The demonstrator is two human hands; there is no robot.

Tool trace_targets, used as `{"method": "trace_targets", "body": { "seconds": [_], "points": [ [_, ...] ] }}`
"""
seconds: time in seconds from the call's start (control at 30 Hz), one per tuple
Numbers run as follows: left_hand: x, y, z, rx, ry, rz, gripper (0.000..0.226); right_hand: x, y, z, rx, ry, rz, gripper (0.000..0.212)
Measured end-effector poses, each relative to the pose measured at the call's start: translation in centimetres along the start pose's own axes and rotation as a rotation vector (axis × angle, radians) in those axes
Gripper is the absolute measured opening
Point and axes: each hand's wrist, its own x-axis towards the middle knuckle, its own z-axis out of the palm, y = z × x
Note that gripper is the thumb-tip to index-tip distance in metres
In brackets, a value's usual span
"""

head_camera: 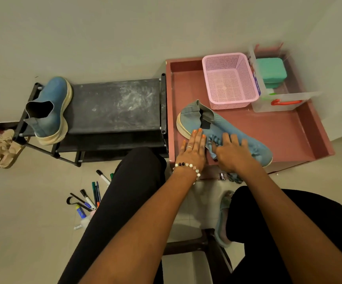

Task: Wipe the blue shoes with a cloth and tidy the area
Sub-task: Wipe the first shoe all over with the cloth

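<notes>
One blue shoe [225, 132] lies on its side at the pink worktop's [284, 130] near edge; left hand [193, 149] presses flat on it with fingers straight and apart, right hand [232, 153] has fingers curled around the blue cloth [213, 145]. Risk: a hard wipe could slide the shoe off the edge, since nothing grips it. Second shoe [49, 111] waits on the black rack [114, 105]; pens [90, 195] on the floor could get stepped on.

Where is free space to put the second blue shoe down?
The black rack top, right of the other shoe, is bare. The pink tray is free right of the shoe being wiped; its back, by basket and box, is crowded.
</notes>
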Motion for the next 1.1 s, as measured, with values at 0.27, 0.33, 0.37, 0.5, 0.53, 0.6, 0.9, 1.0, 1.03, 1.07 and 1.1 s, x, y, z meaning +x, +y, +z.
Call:
{"method": "trace_targets", "body": {
  "seconds": [0.27, 0.33, 0.37, 0.5, 0.53, 0.6, 0.9, 1.0, 1.03, 1.07, 1.1],
  "points": [
    [-0.2, 0.1, 0.1, -0.002, 0.01, 0.003, 0.058, -2.7, 2.1, -0.1, -0.07, -0.198, 0.014, 0.038],
    [-0.1, 0.1, 0.3, -0.006, 0.025, 0.001, 0.059, -2.0, 1.5, 0.0, -0.085, -0.127, -0.014, 0.037],
    [0.1, 0.1, 0.4, -0.011, 0.031, -0.001, 0.059, -1.4, 1.1, 0.1, -0.083, -0.085, -0.02, 0.037],
    [0.5, -0.2, 0.6, 0.006, 0.022, -0.009, 0.054, 1.6, -0.8, -0.7, -0.081, 0.068, -0.046, 0.04],
    [0.5, -0.3, 0.6, 0.017, 0.017, -0.01, 0.054, 2.2, -1.1, -0.9, -0.079, 0.105, -0.057, 0.04],
    [0.5, -0.1, 0.5, 0.029, 0.01, -0.005, 0.054, 3.0, -1.1, -1.0, -0.083, 0.153, -0.064, 0.039],
    [0.1, 0.2, 1.1, 0.048, 0.024, -0.011, 0.056, -0.6, 0.9, 0.6, -0.055, -0.019, -0.085, 0.045],
    [0.0, 0.3, 0.8, 0.041, 0.044, -0.011, 0.056, -2.5, 3.2, 0.7, -0.001, -0.177, -0.051, 0.042],
    [0.0, 0.3, 0.7, 0.041, 0.043, -0.009, 0.056, -2.8, 3.8, 0.7, 0.026, -0.239, -0.017, 0.04],
    [-0.1, 0.2, 0.6, 0.043, 0.034, -0.004, 0.057, -2.9, 4.3, 0.9, 0.051, -0.288, 0.015, 0.038],
    [-0.2, 0.1, 0.4, 0.042, 0.021, 0.001, 0.057, -3.0, 4.6, 0.8, 0.069, -0.313, 0.027, 0.036]
  ]
}}
